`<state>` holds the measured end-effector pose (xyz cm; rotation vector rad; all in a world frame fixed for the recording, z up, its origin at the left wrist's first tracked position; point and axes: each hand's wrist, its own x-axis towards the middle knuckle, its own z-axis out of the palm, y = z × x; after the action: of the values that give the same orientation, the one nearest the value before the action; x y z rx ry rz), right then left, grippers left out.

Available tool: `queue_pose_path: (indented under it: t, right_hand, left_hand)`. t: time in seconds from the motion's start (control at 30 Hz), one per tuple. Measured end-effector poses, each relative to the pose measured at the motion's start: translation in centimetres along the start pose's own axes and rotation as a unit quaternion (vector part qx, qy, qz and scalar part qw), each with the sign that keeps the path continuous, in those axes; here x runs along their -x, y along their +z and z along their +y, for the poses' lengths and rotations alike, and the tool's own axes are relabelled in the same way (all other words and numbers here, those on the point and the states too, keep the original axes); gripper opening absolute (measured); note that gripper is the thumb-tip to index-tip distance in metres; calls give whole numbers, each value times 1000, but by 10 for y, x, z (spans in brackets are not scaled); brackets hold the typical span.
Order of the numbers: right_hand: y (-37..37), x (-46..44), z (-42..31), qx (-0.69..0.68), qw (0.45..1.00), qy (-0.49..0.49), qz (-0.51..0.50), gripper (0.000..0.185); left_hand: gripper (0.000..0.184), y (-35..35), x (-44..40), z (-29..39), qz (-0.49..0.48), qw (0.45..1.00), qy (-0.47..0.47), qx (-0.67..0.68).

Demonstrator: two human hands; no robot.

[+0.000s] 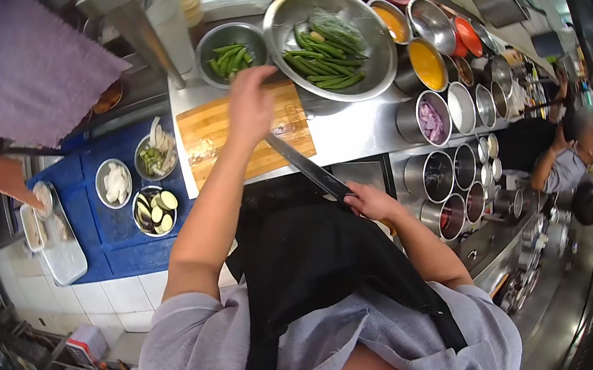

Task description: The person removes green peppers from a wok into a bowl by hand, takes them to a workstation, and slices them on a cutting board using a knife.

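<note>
My right hand (373,199) grips a kitchen knife (301,165) by its handle, close to my black apron. The dark blade slants up and left over the edge of a wooden cutting board (204,141). Above the board hovers my left hand (254,104), blurred, with its fingers partly hidden. It is between a small metal bowl (204,66) of cut green pods (231,59) and a large metal bowl (379,73). Long green beans (329,61) and a clear plastic bag (335,24) lie in the large bowl.
At left on a blue surface (96,256) are bowls of sliced eggplant (158,212), white pieces (116,182) and green cuttings (152,161). Several metal pots stand at right, one with chopped purple onion (429,121). Another person (563,161) is at far right.
</note>
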<state>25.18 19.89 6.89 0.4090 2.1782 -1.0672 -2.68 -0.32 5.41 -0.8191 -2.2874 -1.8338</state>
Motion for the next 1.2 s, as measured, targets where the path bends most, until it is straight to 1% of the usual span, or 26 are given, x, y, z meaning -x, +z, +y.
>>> queue_pose_path:
  t: [0.03,0.07,0.1,0.13,0.17,0.2,0.23,0.3,0.33,0.4,0.43,0.53,0.57,0.63,0.67,0.73,0.8,0.87,0.9,0.97,1.0,1.07,1.1,1.13,1.17,1.2]
  right_hand:
    - [0,-1,0,27,1000,-7,0,17]
    - [0,-2,0,55,998,-14,0,19]
    - [1,-1,3,48,999,-13,5,19]
    - [1,-1,6,75,996,-33,26,21]
    - [1,0,9,102,992,-53,46,24]
    - [-2,-1,9,96,993,-51,52,24]
    - [-6,-1,8,105,993,-42,37,26]
    - [-7,-2,11,109,993,-33,23,28]
    - [-7,-5,16,120,992,-43,25,29]
    - [-11,-5,23,127,990,-54,28,30]
    - [-15,-4,25,124,991,-55,23,30]
    - [-18,-8,39,114,991,-68,19,30]
    - [-20,-9,46,114,990,-77,17,30]
    - [-26,-9,55,107,990,-94,5,29]
    - [-29,-10,59,99,990,-103,0,29]
    - [-30,-14,75,101,988,-117,-7,27]
    - [-31,-19,85,60,987,-146,6,25]
    - [-26,-26,91,47,985,-163,38,24]
    - [-22,-33,89,67,986,-146,48,25]
    - [-15,-50,81,123,981,-124,84,27]
    - [-15,-52,66,126,980,-126,92,28]
    - [-20,-49,27,203,967,-121,99,29]
    - [-24,-45,9,206,966,-121,96,29]
    - [-28,-40,-9,238,958,-130,95,28]
    - [-32,-37,-22,270,948,-139,95,28]
    - [-34,-36,-31,273,947,-139,93,28]
  left_hand:
    - [41,28,-18,6,-45,998,36,-11]
    - [37,51,-34,19,-107,994,30,-23]
    - [38,80,-48,20,-160,985,37,-61]
    - [38,108,-61,16,-167,983,42,-60]
    - [38,136,-73,10,-234,966,22,-112]
    - [39,158,-80,5,-299,940,3,-166]
    - [39,176,-82,1,-305,938,8,-167]
    - [39,203,-79,-9,-316,903,24,-291]
    - [39,212,-79,-15,-319,901,26,-293]
    - [37,221,-78,-23,-334,840,-23,-428]
    - [33,223,-79,-22,-345,832,-37,-433]
    - [27,218,-81,-23,-366,818,-34,-443]
    - [27,213,-79,-22,-365,816,-38,-448]
    - [25,188,-66,-7,-217,906,14,-363]
    - [25,167,-60,0,-214,903,9,-373]
    - [25,111,-41,17,-155,962,10,-225]
    - [24,60,-2,18,-90,985,-30,-147]
    - [23,17,43,13,-68,969,-184,-148]
    - [23,3,63,-5,-64,967,-193,-154]
    - [23,-16,108,-38,-50,953,-182,-239]
    - [23,-18,118,-40,-45,951,-190,-241]
    - [21,-16,125,-44,-51,924,-99,-367]
    - [23,-13,124,-43,-43,917,-100,-384]
    - [23,-10,122,-36,-40,917,-103,-383]
    - [23,-7,119,-30,-5,921,-71,-384]
    - [23,-4,116,-26,30,922,-39,-385]
